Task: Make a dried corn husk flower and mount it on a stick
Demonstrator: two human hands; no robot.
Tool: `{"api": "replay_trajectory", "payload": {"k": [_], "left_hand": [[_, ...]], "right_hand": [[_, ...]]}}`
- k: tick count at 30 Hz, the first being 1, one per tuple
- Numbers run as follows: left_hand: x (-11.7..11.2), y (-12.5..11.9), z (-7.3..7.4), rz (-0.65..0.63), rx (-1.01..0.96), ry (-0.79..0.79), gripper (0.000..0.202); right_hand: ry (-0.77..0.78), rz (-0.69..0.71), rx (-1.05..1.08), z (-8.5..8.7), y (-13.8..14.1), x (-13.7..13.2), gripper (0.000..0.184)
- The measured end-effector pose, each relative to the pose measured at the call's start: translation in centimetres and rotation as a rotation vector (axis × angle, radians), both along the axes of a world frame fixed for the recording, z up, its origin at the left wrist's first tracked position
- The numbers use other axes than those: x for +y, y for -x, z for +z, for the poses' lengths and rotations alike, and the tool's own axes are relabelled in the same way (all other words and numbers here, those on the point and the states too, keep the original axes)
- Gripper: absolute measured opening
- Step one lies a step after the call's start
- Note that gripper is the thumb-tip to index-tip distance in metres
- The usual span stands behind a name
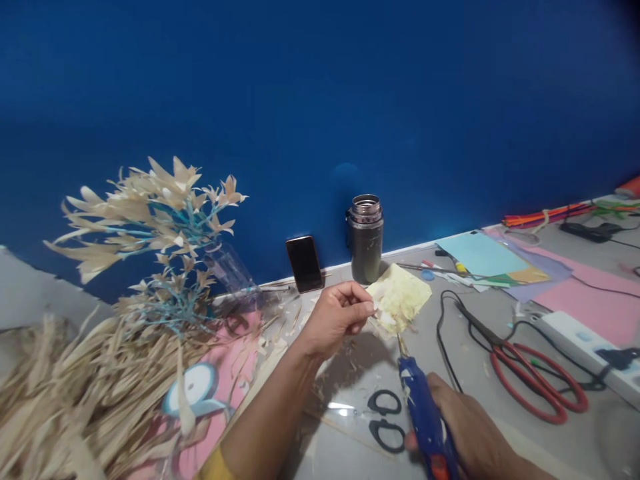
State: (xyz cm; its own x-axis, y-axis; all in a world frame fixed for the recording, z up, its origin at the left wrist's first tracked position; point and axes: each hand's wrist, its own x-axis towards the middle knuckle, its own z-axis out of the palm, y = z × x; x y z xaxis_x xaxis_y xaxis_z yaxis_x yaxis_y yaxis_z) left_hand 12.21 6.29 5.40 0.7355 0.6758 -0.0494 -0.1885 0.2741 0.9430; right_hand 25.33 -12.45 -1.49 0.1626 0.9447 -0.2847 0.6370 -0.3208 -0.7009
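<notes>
My right hand (pixel 465 420) is wrapped around a blue hot glue gun (pixel 423 407). The gun's nozzle points away from me and meets the near edge of a crumpled pale yellow sheet (pixel 403 293), which has dried bits on it. My left hand (pixel 345 313) is closed in a pinch at the left edge of that sheet. Whatever lies between its thumb and forefinger is too small to make out. Below the left hand, black-handled scissors (pixel 385 420) lie on the grey table (pixel 350 373).
Large red-handled scissors (pixel 535 373) and a white power strip (pixel 590 347) with cables lie at right. Behind stand an open flask (pixel 367 240) and a phone (pixel 305 263). Pale dried-leaf flowers (pixel 170 213) and a heap of dry husks (pixel 65 393) fill the left. Coloured paper (pixel 490 257) lies at back right.
</notes>
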Motion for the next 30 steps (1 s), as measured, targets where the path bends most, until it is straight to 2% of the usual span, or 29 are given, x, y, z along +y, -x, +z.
{"api": "replay_trajectory", "payload": {"k": [9,15,24,30], "left_hand": [[-0.56,0.11,0.61,-0.047,0.060,-0.092,0.034],[-0.53,0.43,0.97,-0.060,0.068,-0.097,0.034],[-0.23,0.61,0.75,-0.088,0.094,-0.109,0.033],[-0.16,0.68,0.47,-0.104,0.102,-0.105,0.034]], "right_hand": [[0.052,-0.044,0.027,-0.32,-0.04,-0.01,0.020],[0.011,-0.007,0.029,0.06,0.30,0.06,0.023],[-0.083,0.030,0.027,-0.83,-0.22,-0.38,0.018],[-0.059,0.044,0.025,-0.35,-0.32,-0.33,0.019]]}}
